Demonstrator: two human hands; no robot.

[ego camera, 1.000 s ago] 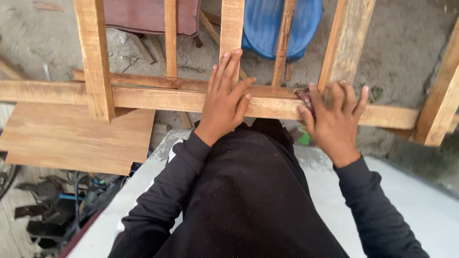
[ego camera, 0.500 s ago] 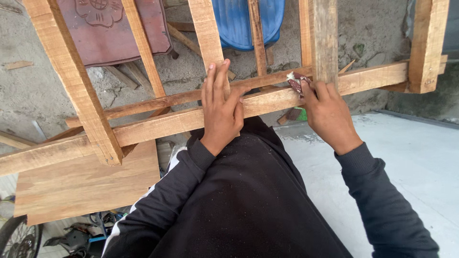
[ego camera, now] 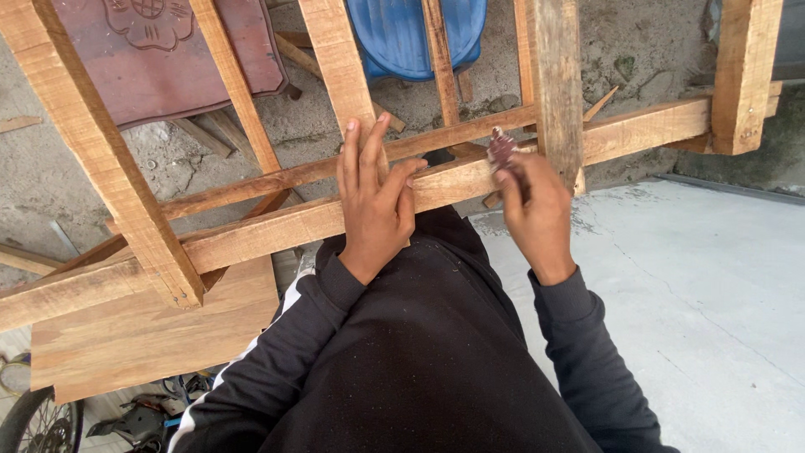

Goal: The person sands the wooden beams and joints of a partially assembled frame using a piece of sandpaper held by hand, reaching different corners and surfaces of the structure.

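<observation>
A person's left hand lies flat, fingers spread, on the rail of a wooden frame, while the right hand pinches folded sandpaper against it beside 1 upright; firm bracing and short, even strokes would serve best.

Under your left hand lies a pale, unfinished wooden frame of rails and slats, its grain bare, matt and rough-sawn. Your right hand pinches a small folded piece of reddish-brown sandpaper, gritty and dull. Your black sleeves are soft matt cloth flecked with pale dust. Beneath the frame you see a flat raw wooden board, a rough grey concrete floor, a smooth blue plastic chair with a slight sheen, and a dull maroon moulded plastic chair. At right is a smoother pale grey slab.
</observation>
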